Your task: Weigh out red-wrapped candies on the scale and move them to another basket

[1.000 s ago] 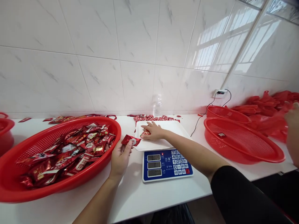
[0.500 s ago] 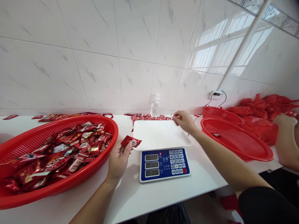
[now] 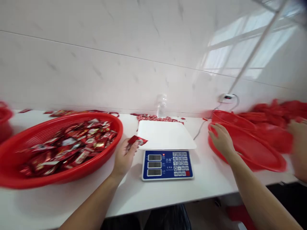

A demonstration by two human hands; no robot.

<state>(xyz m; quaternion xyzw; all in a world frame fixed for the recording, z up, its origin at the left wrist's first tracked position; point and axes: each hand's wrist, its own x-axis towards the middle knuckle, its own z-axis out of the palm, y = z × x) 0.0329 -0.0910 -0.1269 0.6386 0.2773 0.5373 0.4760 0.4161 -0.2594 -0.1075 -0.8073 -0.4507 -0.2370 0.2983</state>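
My left hand holds a small red candy packet at the left edge of the white weighing pan of a blue-faced electronic scale. The pan has nothing on it. My right hand hovers with fingers stretched over the near rim of a shallow red basket to the right of the scale; the picture is blurred and I see nothing in it. A large red basket at the left is heaped with red-wrapped candies.
Loose red packets and a clear bottle lie behind the scale by the tiled wall. A second red basket and red bags sit far right, where another person's hand is. A cable runs to a wall socket.
My right hand lifted a packet off the scale pan, swept right and now reaches over the right-hand red basket. The left hand kept its packet beside the pan. The view blurred.
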